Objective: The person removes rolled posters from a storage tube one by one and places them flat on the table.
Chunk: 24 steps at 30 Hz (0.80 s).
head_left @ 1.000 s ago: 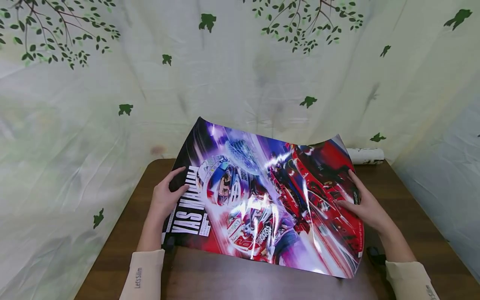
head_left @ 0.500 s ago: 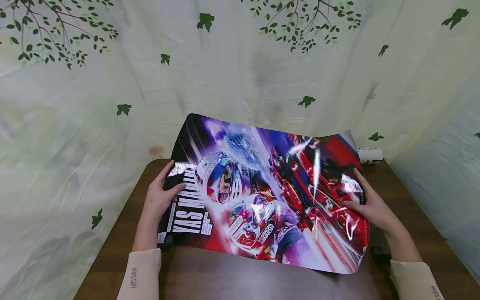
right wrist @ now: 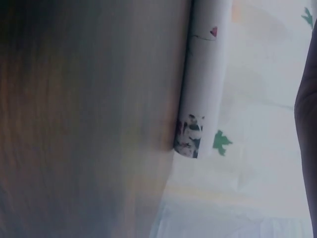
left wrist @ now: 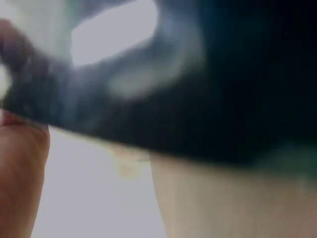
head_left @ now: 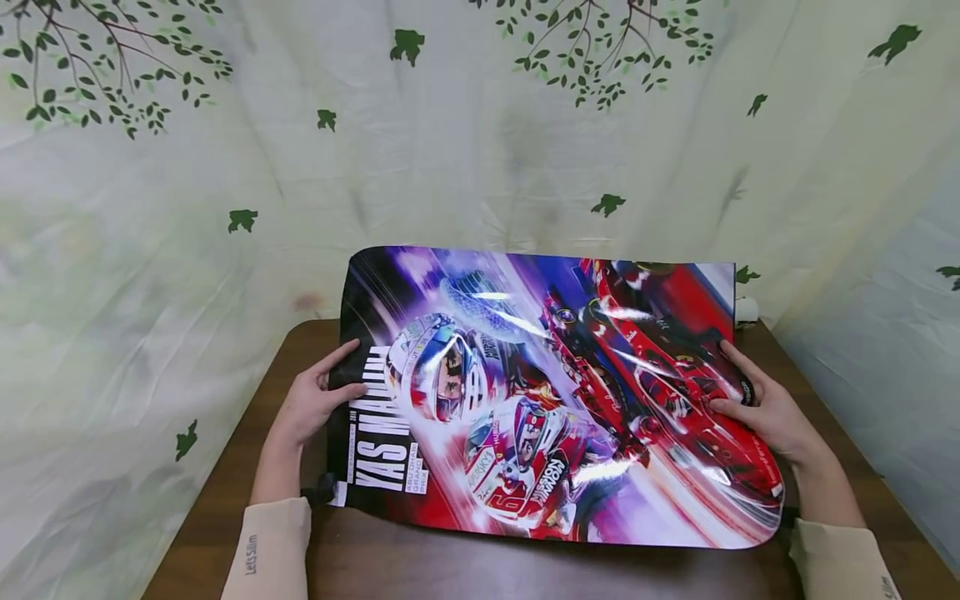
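A glossy racing poster [head_left: 525, 400], printed with helmeted drivers, a red race car and the words YAS MARINA in part, is held up above the table by both hands. My left hand [head_left: 311, 400] pinches its black left edge, thumb on the printed face. At the right edge, my right hand [head_left: 776, 417] pinches it the same way. The poster bows slightly, its lower right corner curving. In the left wrist view, the dark poster [left wrist: 163, 109] fills most of the frame, with part of a finger [left wrist: 20, 173] beside its edge. Fingers behind the sheet are hidden.
A wooden table [head_left: 225, 483] lies below the poster. At its back stands a white roll [right wrist: 205, 79] with printed figures, mostly covered by the poster in the head view. A pale leaf-patterned curtain [head_left: 480, 150] hangs behind the table.
Both hands have moved apart and slightly down, spreading the poster flatter and wider. Its top right corner has shifted right and now covers more of the white roll.
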Each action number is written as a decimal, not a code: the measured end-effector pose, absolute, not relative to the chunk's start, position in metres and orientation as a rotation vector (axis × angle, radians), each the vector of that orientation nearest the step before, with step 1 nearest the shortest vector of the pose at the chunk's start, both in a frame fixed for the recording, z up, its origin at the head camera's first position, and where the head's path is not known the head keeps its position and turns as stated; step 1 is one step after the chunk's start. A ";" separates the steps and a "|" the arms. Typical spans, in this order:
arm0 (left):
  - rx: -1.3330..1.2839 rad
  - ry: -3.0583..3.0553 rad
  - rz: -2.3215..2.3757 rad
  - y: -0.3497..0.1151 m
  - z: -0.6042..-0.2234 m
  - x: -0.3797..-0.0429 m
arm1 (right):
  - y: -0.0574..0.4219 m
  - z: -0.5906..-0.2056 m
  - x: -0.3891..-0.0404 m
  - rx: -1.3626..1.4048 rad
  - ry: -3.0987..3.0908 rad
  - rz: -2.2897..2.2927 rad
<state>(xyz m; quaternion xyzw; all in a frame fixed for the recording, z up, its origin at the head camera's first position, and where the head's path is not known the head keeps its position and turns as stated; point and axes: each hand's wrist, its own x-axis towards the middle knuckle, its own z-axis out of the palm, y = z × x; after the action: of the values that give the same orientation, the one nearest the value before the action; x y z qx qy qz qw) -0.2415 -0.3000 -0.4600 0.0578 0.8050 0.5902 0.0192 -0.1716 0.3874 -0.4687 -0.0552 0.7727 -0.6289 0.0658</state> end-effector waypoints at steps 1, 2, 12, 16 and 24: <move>0.162 2.501 1.830 -0.301 -0.461 -0.241 | 0.388 -0.469 -0.171 -0.167 2.299 -1.920; 0.156 2.506 1.821 -0.302 -0.461 -0.240 | 0.389 -0.469 -0.171 -0.170 2.285 -1.928; 0.098 2.537 1.777 -0.299 -0.458 -0.238 | 0.394 -0.468 -0.167 -0.089 2.308 -1.956; 0.043 2.594 1.711 -0.300 -0.449 -0.233 | 0.393 -0.470 -0.166 -0.038 2.376 -1.934; -0.020 2.787 1.534 -0.299 -0.436 -0.224 | 0.394 -0.468 -0.164 0.046 2.517 -1.845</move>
<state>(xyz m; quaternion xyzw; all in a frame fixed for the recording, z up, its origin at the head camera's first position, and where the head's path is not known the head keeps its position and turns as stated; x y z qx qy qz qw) -0.2243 -0.2990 -0.4360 -0.0062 0.8759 0.4821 -0.0196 -0.1639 0.3938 -0.4678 0.0146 0.8064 -0.5911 0.0105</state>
